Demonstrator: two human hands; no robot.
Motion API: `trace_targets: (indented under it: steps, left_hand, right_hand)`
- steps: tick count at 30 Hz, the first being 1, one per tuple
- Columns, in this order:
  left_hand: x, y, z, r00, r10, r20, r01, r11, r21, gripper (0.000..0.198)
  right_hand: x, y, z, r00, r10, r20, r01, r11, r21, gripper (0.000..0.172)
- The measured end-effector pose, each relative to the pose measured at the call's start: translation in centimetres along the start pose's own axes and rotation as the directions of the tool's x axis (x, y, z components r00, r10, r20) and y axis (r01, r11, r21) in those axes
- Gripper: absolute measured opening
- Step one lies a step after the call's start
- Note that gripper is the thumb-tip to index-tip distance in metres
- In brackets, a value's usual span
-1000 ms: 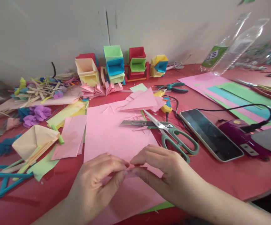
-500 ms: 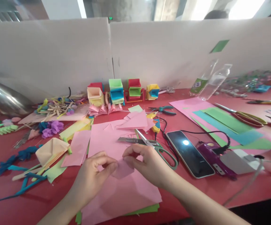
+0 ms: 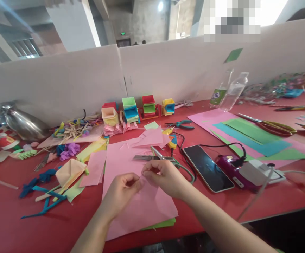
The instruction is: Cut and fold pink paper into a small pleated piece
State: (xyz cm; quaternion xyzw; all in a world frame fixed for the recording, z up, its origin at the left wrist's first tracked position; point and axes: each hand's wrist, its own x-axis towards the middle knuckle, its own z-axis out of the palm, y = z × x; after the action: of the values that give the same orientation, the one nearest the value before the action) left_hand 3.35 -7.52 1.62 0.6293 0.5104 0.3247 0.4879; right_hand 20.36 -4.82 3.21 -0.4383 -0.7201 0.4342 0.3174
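My left hand (image 3: 123, 193) and my right hand (image 3: 165, 177) meet over a large pink sheet (image 3: 139, 219) on the red table. Both sets of fingertips are closed in a pinch on a small piece of pink paper (image 3: 143, 180), mostly hidden by the fingers and blending with the sheet below. Just beyond my right hand lie green-handled scissors (image 3: 186, 169), partly covered by it, and a utility knife (image 3: 141, 157). Pink paper pieces (image 3: 150, 136) sit at the far end of the sheet. Green paper (image 3: 161, 224) sticks out from under its near edge.
Folded paper boxes (image 3: 129, 109) stand by the white partition (image 3: 89, 77). At right are a phone (image 3: 207, 168), purple power adapter (image 3: 234, 172), pliers (image 3: 181, 124), bottles (image 3: 234, 93) and large scissors (image 3: 271, 125). Left are a cream folded paper (image 3: 69, 172), blue strips (image 3: 45, 209) and a metal jug (image 3: 25, 121).
The view has tilted up and shifted left. My hands have drawn closer together, and the small pink paper between them shows less than before. A light reflection on the phone is gone.
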Motion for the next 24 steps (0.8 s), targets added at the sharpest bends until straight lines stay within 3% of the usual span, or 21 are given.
trace_targets:
  steps: [3, 6, 9, 11, 15, 19, 24]
  left_hand:
    - [-0.2, -0.2, 0.5, 1.0, -0.02, 0.006, 0.02, 0.998, -0.067, 0.022]
    - [-0.2, -0.8, 0.6, 0.993, -0.093, -0.07, 0.071, 0.96, -0.269, 0.024]
    - [0.0, -1.2, 0.8, 0.969, -0.178, -0.17, 0.062, 0.846, -0.529, 0.026]
    - [0.2, -1.2, 1.1, 0.95, -0.217, -0.223, 0.012, 0.742, -0.67, 0.022]
    - [0.2, -0.5, 1.9, 0.92, -0.27, -0.285, -0.066, 0.609, -0.79, 0.015]
    - [-0.3, -0.2, 2.6, 0.949, -0.233, -0.214, -0.031, 0.605, -0.796, 0.011]
    - [-0.7, -0.8, 2.5, 0.95, -0.216, -0.227, -0.028, 0.662, -0.749, 0.018]
  right_hand:
    - [-0.1, 0.8, -0.1, 0.999, 0.041, 0.01, -0.042, 0.998, 0.051, 0.014]
    - [-0.3, 1.0, -0.2, 0.997, 0.029, -0.073, -0.019, 0.991, 0.13, 0.019]
    - [-0.7, 0.9, 0.1, 0.975, -0.016, -0.223, 0.038, 0.995, 0.097, 0.027]
    - [-1.0, 0.8, 0.7, 0.965, -0.04, -0.259, 0.062, 0.995, 0.078, 0.032]
    - [-1.4, 0.6, 2.5, 0.988, 0.031, -0.153, 0.016, 0.955, 0.296, 0.054]
    - [-1.1, 0.5, 3.4, 0.992, 0.123, -0.001, -0.105, 0.848, 0.52, 0.032]
    - [-0.9, 0.4, 2.5, 0.988, 0.129, 0.088, -0.157, 0.807, 0.569, 0.023]
